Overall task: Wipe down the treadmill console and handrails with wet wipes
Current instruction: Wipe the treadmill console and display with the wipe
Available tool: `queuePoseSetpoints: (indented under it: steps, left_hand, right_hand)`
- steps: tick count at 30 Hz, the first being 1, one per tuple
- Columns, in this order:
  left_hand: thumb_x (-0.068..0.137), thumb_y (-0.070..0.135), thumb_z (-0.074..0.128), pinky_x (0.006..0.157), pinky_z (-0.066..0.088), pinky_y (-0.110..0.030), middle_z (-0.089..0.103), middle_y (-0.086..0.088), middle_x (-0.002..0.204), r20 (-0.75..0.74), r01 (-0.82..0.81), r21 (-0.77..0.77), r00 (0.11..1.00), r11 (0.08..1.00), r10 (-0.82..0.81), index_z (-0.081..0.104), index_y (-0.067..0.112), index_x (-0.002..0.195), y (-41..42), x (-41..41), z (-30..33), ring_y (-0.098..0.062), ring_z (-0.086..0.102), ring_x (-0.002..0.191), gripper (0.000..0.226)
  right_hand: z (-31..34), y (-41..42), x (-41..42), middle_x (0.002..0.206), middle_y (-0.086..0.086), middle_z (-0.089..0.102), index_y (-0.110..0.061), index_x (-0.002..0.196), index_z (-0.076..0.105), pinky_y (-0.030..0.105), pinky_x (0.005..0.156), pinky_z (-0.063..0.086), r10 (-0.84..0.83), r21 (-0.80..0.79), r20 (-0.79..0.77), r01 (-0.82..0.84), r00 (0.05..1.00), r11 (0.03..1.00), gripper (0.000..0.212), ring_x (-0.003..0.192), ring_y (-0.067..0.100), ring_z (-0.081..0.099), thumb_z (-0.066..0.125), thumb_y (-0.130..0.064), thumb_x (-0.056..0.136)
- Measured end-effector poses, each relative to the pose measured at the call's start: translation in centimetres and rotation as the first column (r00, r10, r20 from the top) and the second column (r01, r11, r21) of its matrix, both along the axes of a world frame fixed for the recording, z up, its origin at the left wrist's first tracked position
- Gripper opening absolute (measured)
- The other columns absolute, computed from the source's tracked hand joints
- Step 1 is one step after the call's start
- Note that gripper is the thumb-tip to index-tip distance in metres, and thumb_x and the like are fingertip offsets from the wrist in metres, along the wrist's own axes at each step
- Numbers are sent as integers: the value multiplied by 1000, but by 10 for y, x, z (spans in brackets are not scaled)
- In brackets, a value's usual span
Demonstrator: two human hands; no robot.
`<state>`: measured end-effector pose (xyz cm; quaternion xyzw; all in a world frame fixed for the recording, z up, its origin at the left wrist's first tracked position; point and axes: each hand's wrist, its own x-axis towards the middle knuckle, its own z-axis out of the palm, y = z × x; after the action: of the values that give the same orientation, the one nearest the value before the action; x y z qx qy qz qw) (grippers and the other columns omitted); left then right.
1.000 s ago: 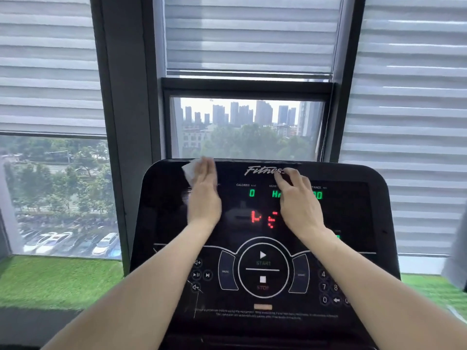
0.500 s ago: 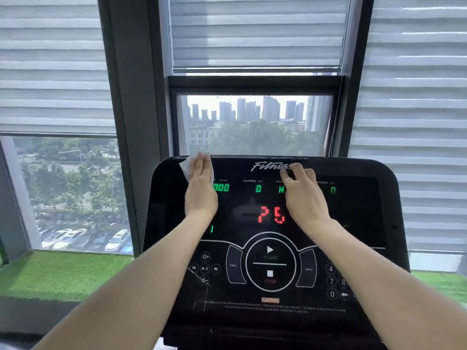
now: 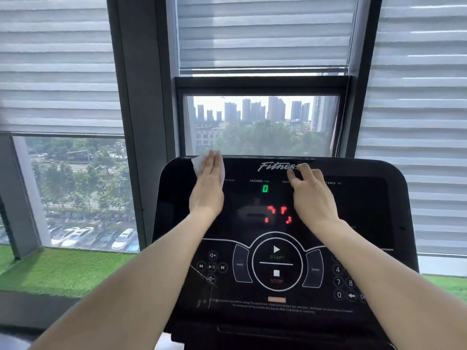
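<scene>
Near the top-left corner of the treadmill console (image 3: 353, 223), the left hand (image 3: 208, 190) lies flat with straight fingers on a white wet wipe (image 3: 198, 164), pressing it to the glossy black panel beside the upper rim; its grip is released, the palm alone pinning the cloth. The right hand (image 3: 312, 195) rests on the panel near the logo, fingers loosely bent and fingertips touching the surface, apparently holding nothing, though the view does not show what lies under the palm. By my reading the console step is in hand and early: the wipe sits at the top edge, so the next move calls for even strokes across and down the display, with light pressure over the START and STOP buttons (image 3: 276, 263) and the number keypad (image 3: 343, 282), since the display is lit and a firm press might trigger something. No handrails are in view. Behind the console stand a window (image 3: 260, 125) and lowered blinds (image 3: 58, 64); green artificial turf (image 3: 63, 271) covers the ledge to the left. The right forearm crosses the keypad and would need to shift.
</scene>
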<state>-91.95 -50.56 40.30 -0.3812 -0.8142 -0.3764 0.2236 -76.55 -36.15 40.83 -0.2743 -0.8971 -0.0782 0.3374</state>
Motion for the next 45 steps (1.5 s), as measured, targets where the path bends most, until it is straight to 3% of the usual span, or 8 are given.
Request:
queuePoseSetpoints:
  steps: [8, 19, 22, 28, 34, 38, 42, 45]
  left_hand:
    - [86, -17, 31, 115, -4, -22, -18, 5, 157, -136, 121, -130, 981, 984, -139, -10, 18, 149, 54, 48, -6, -7, -20, 141, 83]
    - [87, -17, 31, 105, 34, -20, -16, 13, 157, 48, -30, 46, 998, 998, 28, -9, 24, 150, 18, 14, -1, -5, -14, 143, 85]
    - [85, -17, 31, 113, 31, -41, -18, 14, 156, 8, -17, 51, 1000, 999, 16, -9, 25, 150, 42, 27, -5, -6, -19, 142, 87]
    - [86, -15, 33, 119, 3, -25, -21, 4, 156, -276, 137, -260, 938, 956, -209, -14, 16, 148, 61, 46, -8, -12, -18, 144, 83]
    - [88, -11, 32, 116, 21, -51, -19, 13, 156, -35, 69, -108, 997, 992, -74, -12, 25, 149, 44, 28, 3, -4, -19, 142, 84]
    - [87, -15, 30, 113, 12, -18, -19, 7, 157, -112, 85, -87, 989, 993, -94, -13, 19, 149, 71, 55, 0, -10, -18, 143, 83]
    - [91, -10, 31, 118, 4, -36, -24, 6, 155, -227, 69, -183, 968, 981, -111, -14, 17, 149, 96, 79, -3, -13, -19, 143, 78]
    - [88, -13, 32, 108, -14, -15, -24, 14, 151, -300, 169, -303, 917, 938, -262, -13, 19, 149, 96, 79, -3, -5, -20, 141, 82]
  right_hand:
    - [5, 3, 8, 142, 1, 29, -16, 145, 33, 31, 76, 51, 25, 45, 39, -27, 999, 999, 57, 123, 23, 33, 41, 2, 91]
    - [5, 4, 10, 142, 1, 29, -15, 146, 33, 31, 72, 50, 55, 22, 41, -56, 998, 998, 62, 124, 23, 31, 42, 6, 88]
    - [6, 6, 11, 144, 1, 28, -15, 146, 32, 31, 76, 51, 70, 32, 48, -71, 996, 997, 64, 125, 22, 32, 43, 6, 87]
    - [7, 14, 19, 149, -5, 26, -20, 147, 31, 33, 90, 48, 132, 44, 61, -134, 989, 990, 59, 133, 18, 28, 42, -1, 92]
    - [6, 37, 33, 149, -10, 30, -21, 143, 39, 30, 98, 42, 100, -1, -71, -100, 992, 995, 58, 135, 14, 27, 45, -1, 89]
    - [0, 59, 48, 149, -3, 33, -14, 144, 37, 32, 115, 20, -31, 21, -152, 34, 988, 999, 61, 136, 18, 31, 49, 0, 86]
    - [-6, 61, 48, 151, 1, 30, -11, 146, 33, 34, 116, 22, -22, 58, -130, 30, 991, 998, 66, 137, 21, 29, 49, 3, 84]
    - [-1, 62, 53, 152, 0, 26, -13, 148, 28, 31, 117, 16, -25, 99, -77, 32, 997, 995, 65, 137, 20, 27, 47, 0, 87]
